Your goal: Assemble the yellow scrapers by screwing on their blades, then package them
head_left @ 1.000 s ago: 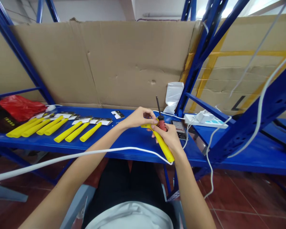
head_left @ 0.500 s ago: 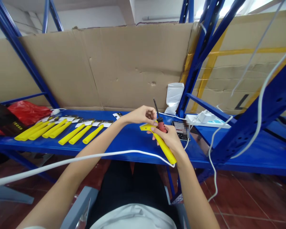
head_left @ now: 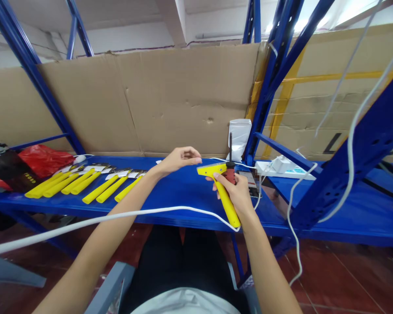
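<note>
My right hand (head_left: 239, 194) is wrapped round a yellow scraper (head_left: 228, 207), its wide head turned to the left and its handle slanting down toward me. The same hand also keeps a red-handled screwdriver (head_left: 230, 173), whose dark shaft points up beside the scraper's head. Just left of that head, my left hand (head_left: 180, 160) hovers with nothing in it, fingers loosely curved and apart. Farther left on the blue shelf (head_left: 173, 196), several more yellow-handled scrapers (head_left: 100, 190) lie in a row; their far ends are partly covered by white and dark pieces.
A phone (head_left: 250, 181) and a white power strip (head_left: 284, 169) lie to the right. A white pouch (head_left: 239, 137) leans against the cardboard (head_left: 170, 100). A white cable (head_left: 118, 214) crosses in front of the shelf. At far left are a red bag (head_left: 46, 158) and a black package (head_left: 15, 168).
My left hand has drawn away to the left from the scraper. The scraper's head has turned to show its full width, and the screwdriver now points more upright.
</note>
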Demonstrator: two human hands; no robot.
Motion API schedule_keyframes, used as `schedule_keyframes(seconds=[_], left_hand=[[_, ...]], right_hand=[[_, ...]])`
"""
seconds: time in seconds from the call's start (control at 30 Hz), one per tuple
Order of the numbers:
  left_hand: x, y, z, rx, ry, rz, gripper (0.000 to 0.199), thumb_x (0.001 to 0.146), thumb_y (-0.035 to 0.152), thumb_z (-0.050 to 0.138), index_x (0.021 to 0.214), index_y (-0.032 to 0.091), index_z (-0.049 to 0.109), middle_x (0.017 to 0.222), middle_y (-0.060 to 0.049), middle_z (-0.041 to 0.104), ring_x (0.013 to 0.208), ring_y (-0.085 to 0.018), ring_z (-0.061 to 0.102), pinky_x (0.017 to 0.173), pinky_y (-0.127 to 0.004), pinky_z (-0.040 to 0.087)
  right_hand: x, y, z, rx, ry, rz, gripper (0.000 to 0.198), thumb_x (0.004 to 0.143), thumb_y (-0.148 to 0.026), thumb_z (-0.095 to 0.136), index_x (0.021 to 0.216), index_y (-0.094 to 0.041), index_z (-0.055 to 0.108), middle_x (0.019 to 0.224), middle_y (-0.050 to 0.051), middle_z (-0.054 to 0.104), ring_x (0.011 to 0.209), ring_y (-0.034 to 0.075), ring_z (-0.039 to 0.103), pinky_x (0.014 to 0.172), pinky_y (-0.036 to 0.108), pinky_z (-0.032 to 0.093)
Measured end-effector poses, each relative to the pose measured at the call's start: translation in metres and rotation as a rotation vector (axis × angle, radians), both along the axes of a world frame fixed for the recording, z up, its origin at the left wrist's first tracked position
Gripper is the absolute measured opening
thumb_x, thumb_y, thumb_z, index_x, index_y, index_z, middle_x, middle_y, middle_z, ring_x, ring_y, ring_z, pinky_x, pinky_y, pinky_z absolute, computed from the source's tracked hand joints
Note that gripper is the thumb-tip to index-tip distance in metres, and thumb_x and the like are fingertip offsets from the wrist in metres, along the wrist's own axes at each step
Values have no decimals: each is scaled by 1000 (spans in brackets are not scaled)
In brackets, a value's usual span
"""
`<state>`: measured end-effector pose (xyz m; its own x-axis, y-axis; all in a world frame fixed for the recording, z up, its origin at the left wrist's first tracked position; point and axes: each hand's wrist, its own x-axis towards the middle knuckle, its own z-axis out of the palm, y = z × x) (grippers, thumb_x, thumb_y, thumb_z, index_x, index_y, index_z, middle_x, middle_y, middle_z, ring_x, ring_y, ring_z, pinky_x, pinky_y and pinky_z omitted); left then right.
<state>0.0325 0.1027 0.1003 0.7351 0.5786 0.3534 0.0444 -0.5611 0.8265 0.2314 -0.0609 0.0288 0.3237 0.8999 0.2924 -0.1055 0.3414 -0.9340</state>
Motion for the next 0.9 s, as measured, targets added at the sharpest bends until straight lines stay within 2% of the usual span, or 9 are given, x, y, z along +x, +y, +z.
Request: schedule_keyframes(seconds=[0.13,0.23,0.33,0.4,0.53,0.63,0.73,0.9], left_hand=[[-54,25,-21,210,147,314,38,95,56,83,104,19,82,103,-10,84,96,-23,75,93,-37,56],[-99,45,-41,364,304,501,31,91,52,83,93,21,83,107,-11,85,106,-29,76,103,-41,55],[-135,57,-58,421,449,551,26,86,50,85,82,25,83,107,-10,85,116,-33,75,115,-45,51],[-148,61,-67,422,514,548,22,83,48,87,80,27,84,110,-10,86,122,-34,74,120,-47,48],[-154,62,-73,429,570,488,18,83,47,88,86,29,88,118,-9,85,133,-36,70,127,-50,42],[-151,64,-72,419,626,488,21,85,48,86,89,28,89,129,-10,83,138,-37,66,126,-50,43],[-148,65,-71,412,665,515,24,85,50,86,90,27,90,140,-12,79,138,-39,65,124,-53,46],[-144,61,-73,435,674,534,28,93,50,77,91,25,88,141,-13,76,135,-40,64,122,-57,47]], right_hand=[[3,2,-1,85,78,-86,44,83,-58,97,82,-18,77,91,14,88,50,16,68,44,29,56],[4,3,-2,112,105,-133,42,84,-56,96,81,-19,76,92,13,88,54,18,71,45,29,57],[3,3,-4,131,107,-139,39,84,-52,98,83,-19,78,90,11,88,55,17,71,45,27,56],[3,3,-5,146,98,-128,37,85,-50,98,82,-19,78,89,11,87,57,18,72,46,27,56],[3,4,-6,158,73,-121,36,86,-48,98,79,-18,78,87,12,86,61,20,75,46,27,56],[3,3,-6,157,74,-129,36,86,-48,98,80,-19,79,85,11,86,62,21,76,45,27,56],[2,2,-5,143,75,-139,38,84,-50,99,80,-19,77,85,11,86,61,20,76,46,27,57],[2,2,-3,139,76,-141,42,82,-53,100,78,-19,75,85,11,85,60,21,76,44,28,58]])
